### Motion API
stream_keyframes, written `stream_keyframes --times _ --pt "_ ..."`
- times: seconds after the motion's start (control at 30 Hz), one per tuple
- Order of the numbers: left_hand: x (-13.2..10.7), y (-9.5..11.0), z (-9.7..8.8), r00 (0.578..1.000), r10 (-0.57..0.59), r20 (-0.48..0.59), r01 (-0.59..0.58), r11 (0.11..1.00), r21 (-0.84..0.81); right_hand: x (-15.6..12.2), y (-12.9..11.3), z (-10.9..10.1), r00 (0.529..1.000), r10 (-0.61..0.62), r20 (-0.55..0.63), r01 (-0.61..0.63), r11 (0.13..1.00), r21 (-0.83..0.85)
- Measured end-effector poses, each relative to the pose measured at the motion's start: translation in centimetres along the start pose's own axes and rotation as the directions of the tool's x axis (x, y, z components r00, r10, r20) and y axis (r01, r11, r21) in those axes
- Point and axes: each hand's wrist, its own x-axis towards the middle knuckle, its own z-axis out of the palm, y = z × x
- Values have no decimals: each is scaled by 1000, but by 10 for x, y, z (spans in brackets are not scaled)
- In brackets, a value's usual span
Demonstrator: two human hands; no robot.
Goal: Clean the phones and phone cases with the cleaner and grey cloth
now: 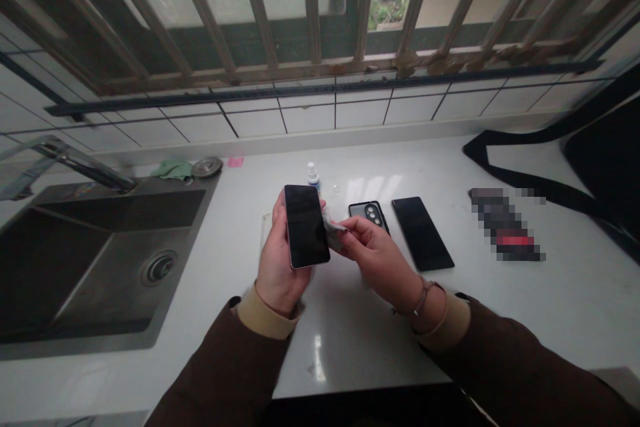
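Note:
My left hand (281, 267) is wrapped round a smartphone (307, 227), its dark screen facing up toward me. At the phone's right edge, my right hand (375, 253) pinches a thin greyish cloth (334, 230), part of which is hidden behind the phone. A black phone case (367, 209) lies on the counter just beyond my right hand, partly covered by it. To the right of the case, a second dark phone (423, 233) lies flat. Behind the held phone stands a small white bottle (313, 173) with a cap. Some pale flat item shows partly beside my left wrist.
A steel sink (195, 233) with a faucet (90, 167) is at the left. A green cloth (173, 169), a metal drain strainer (207, 167) and a pink piece (235, 162) lie behind it. At the right are a blurred-out dark item (507, 223) and a black strap (540, 180).

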Motion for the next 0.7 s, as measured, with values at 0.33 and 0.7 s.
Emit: stream_keyframes --times 0.33,0.7 --pt "-1 7 -9 998 0 57 -3 999 39 -2 -1 6 990 138 25 -141 968 210" --pt "0 10 -13 980 190 50 -195 973 126 2 0 3 977 174 -125 -155 977 149"
